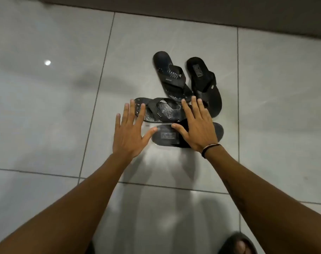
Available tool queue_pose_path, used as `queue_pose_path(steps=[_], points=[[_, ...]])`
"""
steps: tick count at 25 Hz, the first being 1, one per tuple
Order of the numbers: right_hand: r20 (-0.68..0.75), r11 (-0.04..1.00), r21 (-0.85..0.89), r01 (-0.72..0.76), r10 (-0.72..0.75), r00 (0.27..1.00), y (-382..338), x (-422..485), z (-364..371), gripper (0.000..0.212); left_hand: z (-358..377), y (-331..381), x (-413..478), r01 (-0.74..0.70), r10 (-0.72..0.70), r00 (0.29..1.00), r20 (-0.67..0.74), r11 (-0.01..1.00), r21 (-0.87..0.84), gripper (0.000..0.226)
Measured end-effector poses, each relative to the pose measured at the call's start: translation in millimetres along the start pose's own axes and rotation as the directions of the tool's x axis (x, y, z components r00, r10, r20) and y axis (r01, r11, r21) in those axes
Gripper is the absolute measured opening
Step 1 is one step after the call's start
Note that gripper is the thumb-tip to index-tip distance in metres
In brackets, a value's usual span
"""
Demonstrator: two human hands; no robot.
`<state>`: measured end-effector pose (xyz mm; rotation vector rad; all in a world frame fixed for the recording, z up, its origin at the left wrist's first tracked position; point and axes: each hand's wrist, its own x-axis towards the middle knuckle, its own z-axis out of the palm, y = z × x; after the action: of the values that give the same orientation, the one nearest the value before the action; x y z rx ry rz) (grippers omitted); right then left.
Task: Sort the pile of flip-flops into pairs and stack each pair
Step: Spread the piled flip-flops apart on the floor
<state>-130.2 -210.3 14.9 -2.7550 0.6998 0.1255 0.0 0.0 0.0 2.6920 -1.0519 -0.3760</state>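
Several dark flip-flops lie in a loose pile on the pale tiled floor. A patterned flip-flop (169,77) and a plain black flip-flop (204,85) lie lengthwise at the back. A second patterned flip-flop (161,110) lies crosswise in front of them. Nearest me is a black flip-flop with a label (167,136), also crosswise. My left hand (130,132) hovers with fingers spread at the left ends of the two near ones. My right hand (196,125), fingers spread, is over the strap of the labelled flip-flop and hides it. Neither hand grips anything.
A dark wall base or furniture edge (192,10) runs along the back. A foot in a dark sandal (236,244) shows at the bottom right. Glossy grey tiles (46,107) stretch out to the left and right of the pile.
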Motion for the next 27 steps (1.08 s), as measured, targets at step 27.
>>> queue_pose_path(steps=[27], points=[[-0.009, 0.987, -0.150, 0.055, -0.057, 0.998, 0.6, 142.6, 26.1, 0.070, 44.1, -58.2, 129.1, -0.276, 0.275, 0.961, 0.020, 0.961, 0.028, 0.104]])
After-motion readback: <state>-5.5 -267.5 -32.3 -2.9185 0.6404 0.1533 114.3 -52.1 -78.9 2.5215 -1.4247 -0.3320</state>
